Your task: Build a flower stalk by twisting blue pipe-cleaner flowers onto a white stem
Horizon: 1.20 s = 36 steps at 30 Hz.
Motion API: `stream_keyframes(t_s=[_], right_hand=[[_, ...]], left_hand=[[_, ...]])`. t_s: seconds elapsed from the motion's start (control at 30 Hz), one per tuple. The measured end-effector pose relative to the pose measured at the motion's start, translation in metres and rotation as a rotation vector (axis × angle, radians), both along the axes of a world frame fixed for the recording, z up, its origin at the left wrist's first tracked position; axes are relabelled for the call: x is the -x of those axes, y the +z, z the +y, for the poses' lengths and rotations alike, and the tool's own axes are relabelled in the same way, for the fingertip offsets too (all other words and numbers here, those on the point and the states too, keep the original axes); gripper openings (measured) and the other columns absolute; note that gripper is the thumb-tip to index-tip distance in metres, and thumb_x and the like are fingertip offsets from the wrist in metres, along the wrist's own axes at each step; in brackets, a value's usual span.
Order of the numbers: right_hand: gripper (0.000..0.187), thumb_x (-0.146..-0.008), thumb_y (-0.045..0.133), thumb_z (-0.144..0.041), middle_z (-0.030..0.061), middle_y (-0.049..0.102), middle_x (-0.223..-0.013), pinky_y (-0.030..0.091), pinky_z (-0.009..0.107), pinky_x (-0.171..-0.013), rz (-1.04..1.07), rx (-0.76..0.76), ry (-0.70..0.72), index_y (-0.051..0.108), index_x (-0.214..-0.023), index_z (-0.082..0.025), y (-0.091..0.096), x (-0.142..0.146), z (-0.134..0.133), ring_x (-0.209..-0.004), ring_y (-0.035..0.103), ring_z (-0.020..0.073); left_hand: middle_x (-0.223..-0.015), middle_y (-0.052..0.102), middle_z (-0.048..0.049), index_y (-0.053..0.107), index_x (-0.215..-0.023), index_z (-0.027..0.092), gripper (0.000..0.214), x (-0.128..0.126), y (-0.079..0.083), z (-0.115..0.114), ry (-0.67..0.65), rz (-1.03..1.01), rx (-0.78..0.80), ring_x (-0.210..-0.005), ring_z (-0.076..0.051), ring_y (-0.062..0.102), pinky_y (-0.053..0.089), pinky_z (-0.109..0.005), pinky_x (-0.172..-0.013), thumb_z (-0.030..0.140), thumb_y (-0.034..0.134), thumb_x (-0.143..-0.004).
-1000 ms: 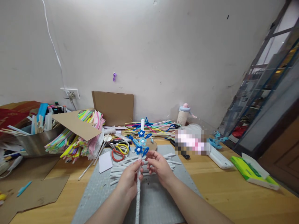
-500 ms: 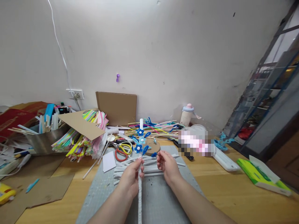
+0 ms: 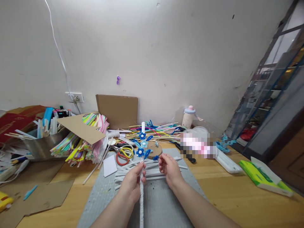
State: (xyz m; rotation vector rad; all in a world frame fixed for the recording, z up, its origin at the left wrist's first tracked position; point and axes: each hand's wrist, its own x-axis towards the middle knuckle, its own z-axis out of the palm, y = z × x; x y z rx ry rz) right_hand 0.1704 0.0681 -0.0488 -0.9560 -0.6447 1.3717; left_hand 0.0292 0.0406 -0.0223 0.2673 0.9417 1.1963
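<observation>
My left hand (image 3: 131, 182) is closed around a white braided stem (image 3: 142, 202) that stands nearly upright in front of me. Dark blue pipe-cleaner flowers (image 3: 140, 152) with white centres sit along its upper part, a light blue flower (image 3: 143, 143) between them. Blue looped leaves (image 3: 147, 154) stick out to the right. My right hand (image 3: 169, 169) is pinched beside the stem, with a small dark blue pipe-cleaner piece (image 3: 155, 157) at its fingertips; its stem is hidden by the fingers. Behind the hands, white pipe cleaners (image 3: 152, 173) lie across the grey cutting mat (image 3: 163, 202).
Scissors with red and yellow handles (image 3: 122, 160) and a white card (image 3: 110, 166) lie left of the hands. A round wood slice (image 3: 152, 146) is behind them. Bundled pipe cleaners (image 3: 78, 148) and a metal pot (image 3: 39, 148) stand left; a bottle (image 3: 188, 118) and tissue pack (image 3: 263, 180) are right.
The view has shifted slightly, so the surroundings sit a little further left. Both hands keep almost the same pose and hold.
</observation>
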Motion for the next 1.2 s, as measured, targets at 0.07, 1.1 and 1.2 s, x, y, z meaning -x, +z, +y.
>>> stream_keyframes(t_s=[0.07, 1.1, 1.2], right_hand=[[0.025, -0.061, 0.064, -0.039, -0.0052, 0.051, -0.050, 0.025, 0.017, -0.035, -0.004, 0.008, -0.006, 0.051, -0.068, -0.018, -0.0002, 0.0000, -0.0001, -0.038, 0.044, 0.0071], [0.026, -0.062, 0.063, -0.040, -0.0055, 0.051, -0.049, 0.025, 0.016, -0.034, -0.006, -0.001, 0.012, 0.050, -0.068, -0.018, -0.0063, -0.0021, 0.0041, -0.038, 0.044, 0.0069], [0.025, -0.063, 0.062, -0.039, -0.0052, 0.051, -0.050, 0.025, 0.016, -0.034, -0.008, -0.001, 0.010, 0.050, -0.068, -0.018, -0.0095, 0.0012, 0.0042, -0.038, 0.043, 0.0066]], left_hand=[[-0.066, 0.057, 0.0001, 0.059, -0.079, 0.010, 0.012, 0.0002, -0.0007, -0.0002, 0.002, -0.001, -0.009, -0.042, -0.002, 0.047, 0.032, -0.012, -0.030, 0.011, 0.065, -0.068], [-0.064, 0.057, 0.0012, 0.058, -0.078, 0.011, 0.013, -0.0011, -0.0021, 0.0003, -0.007, 0.000, 0.041, -0.040, -0.002, 0.047, 0.032, -0.012, -0.029, 0.012, 0.065, -0.068], [-0.063, 0.056, 0.0013, 0.058, -0.079, 0.010, 0.012, -0.0004, -0.0029, 0.0005, -0.023, -0.008, 0.031, -0.040, -0.002, 0.047, 0.032, -0.012, -0.029, 0.012, 0.065, -0.069]])
